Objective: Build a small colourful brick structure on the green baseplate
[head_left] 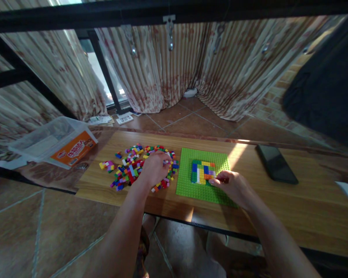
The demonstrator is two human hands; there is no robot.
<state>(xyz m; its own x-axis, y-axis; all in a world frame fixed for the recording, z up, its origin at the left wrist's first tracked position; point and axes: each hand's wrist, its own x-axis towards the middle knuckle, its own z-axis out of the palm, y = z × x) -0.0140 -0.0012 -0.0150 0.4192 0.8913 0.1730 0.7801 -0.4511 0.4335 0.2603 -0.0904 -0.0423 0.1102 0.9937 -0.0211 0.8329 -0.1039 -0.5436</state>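
A green baseplate [188,191] lies on the wooden table, bearing a compact block of coloured toy bricks [202,172] in blue, white, yellow, orange and green. My right hand [230,185] is at the block's lower right corner, thumb and forefinger pinched together against it. Whether a brick sits between those fingertips is too small to make out. To the left, my left hand [156,168] is over a spread pile of loose bricks [130,170] in many colours. Its fingers curl down into the pile, and what they hold, if anything, is hidden.
A clear plastic box [55,139] with an orange label stands at the table's left end. A black phone [276,164] lies right of the baseplate. Striped curtains [168,69] hang behind, under a dark metal bar [150,15]. A dark cloth shape [327,81] fills the upper right.
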